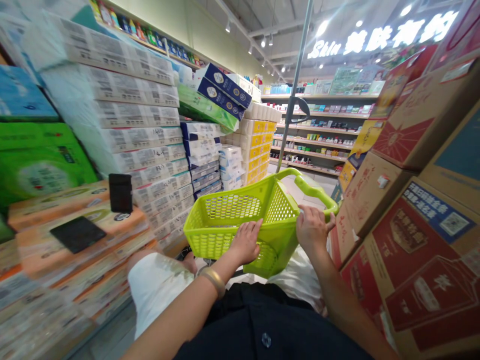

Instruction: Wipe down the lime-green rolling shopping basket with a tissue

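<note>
A lime-green plastic shopping basket (225, 212) is tilted in front of me at the centre of the head view, its opening facing left and nothing visible inside. My left hand (246, 241) lies on the basket's near rim, fingers curled over the edge, a gold bangle on the wrist. My right hand (312, 227) is wrapped round the basket's green handle (311, 187) at its right end.
Stacked packs of tissue and toilet paper (127, 125) form a wall on the left. Red and brown cardboard boxes (412, 210) are piled close on the right. A narrow aisle runs ahead to shelves of goods (318, 135), with a grey pole (296, 80) in front.
</note>
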Motion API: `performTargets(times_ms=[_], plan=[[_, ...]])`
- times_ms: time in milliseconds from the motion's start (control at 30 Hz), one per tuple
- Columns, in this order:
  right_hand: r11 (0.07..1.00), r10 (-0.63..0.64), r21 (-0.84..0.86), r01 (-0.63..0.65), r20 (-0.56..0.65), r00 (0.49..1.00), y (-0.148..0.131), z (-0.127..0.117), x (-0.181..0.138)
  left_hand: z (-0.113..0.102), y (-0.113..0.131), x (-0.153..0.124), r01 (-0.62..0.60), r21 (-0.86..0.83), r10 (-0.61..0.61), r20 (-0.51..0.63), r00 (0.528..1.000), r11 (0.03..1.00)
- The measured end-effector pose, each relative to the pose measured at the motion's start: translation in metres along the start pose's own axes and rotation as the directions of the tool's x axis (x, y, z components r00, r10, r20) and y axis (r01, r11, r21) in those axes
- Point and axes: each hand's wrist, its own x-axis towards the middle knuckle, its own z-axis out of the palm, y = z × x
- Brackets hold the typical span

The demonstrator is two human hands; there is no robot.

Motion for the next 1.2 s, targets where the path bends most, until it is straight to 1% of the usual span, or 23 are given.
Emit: performTargets(times_ms=[67,167,233,300,333,433,467,567,700,767,867,1033,1100,1200], plan=[[1.000,0.021,-0.002,-0.021,-0.022,1.000,0.002,-0.002,0.002,-0.002,-0.005,-0.003,0.005,0.008,-0.005,-0.005,1.000,1.000],[1.000,0.012,0.013,-0.011,-0.029,1.000,-0.006,-0.001,0.000,-0.005,-0.011,-0.007,0.026,0.019,-0.026,-0.010,1.000,0.999],[0.999,-0.023,0.034,0.024,-0.015,1.000,-0.017,0.001,-0.003,-0.008,-0.010,-0.007,0.061,0.028,-0.060,-0.019,0.998,0.998],[0.995,-0.083,0.065,0.081,0.015,0.996,-0.030,0.005,-0.008,-0.009,-0.003,-0.005,0.081,0.020,-0.080,-0.044,0.996,0.997],[0.990,-0.117,0.083,0.114,0.035,0.993,-0.037,0.007,-0.011,-0.009,0.002,-0.002,0.069,0.004,-0.068,-0.063,0.996,0.998],[0.974,-0.193,0.137,0.181,0.080,0.978,-0.055,0.010,-0.018,-0.008,0.019,0.006,-0.074,-0.087,0.065,-0.107,0.992,0.993],[0.970,-0.207,0.150,0.193,0.086,0.974,-0.058,0.010,-0.019,-0.008,0.023,0.008,-0.100,-0.118,0.086,-0.116,0.989,0.988],[0.966,-0.214,0.160,0.200,0.072,0.974,-0.054,0.006,-0.017,-0.006,0.025,0.011,-0.088,-0.175,0.067,-0.126,0.990,0.981],[0.987,-0.122,0.106,0.121,-0.001,0.993,-0.028,-0.003,-0.004,-0.004,0.016,0.006,-0.060,-0.178,0.036,-0.134,0.990,0.982],[0.992,-0.086,0.086,0.088,-0.031,0.996,-0.020,-0.006,0.000,-0.004,0.014,0.004,-0.041,-0.184,0.014,-0.142,0.990,0.982],[0.992,-0.087,0.083,0.090,-0.037,0.996,-0.028,-0.006,-0.001,-0.003,0.014,0.001,-0.030,-0.196,0.000,-0.152,0.988,0.980],[0.963,-0.231,0.149,0.224,0.035,0.972,-0.061,-0.002,-0.017,-0.004,0.013,-0.004,-0.008,-0.203,-0.025,-0.160,0.987,0.979],[0.961,-0.236,0.160,0.225,0.049,0.971,-0.062,-0.003,-0.017,-0.005,0.011,-0.006,-0.012,-0.208,-0.023,-0.162,0.987,0.978],[0.980,-0.157,0.126,0.151,0.035,0.987,-0.047,-0.008,-0.008,-0.006,0.010,-0.008,-0.024,-0.198,-0.007,-0.155,0.988,0.980]])
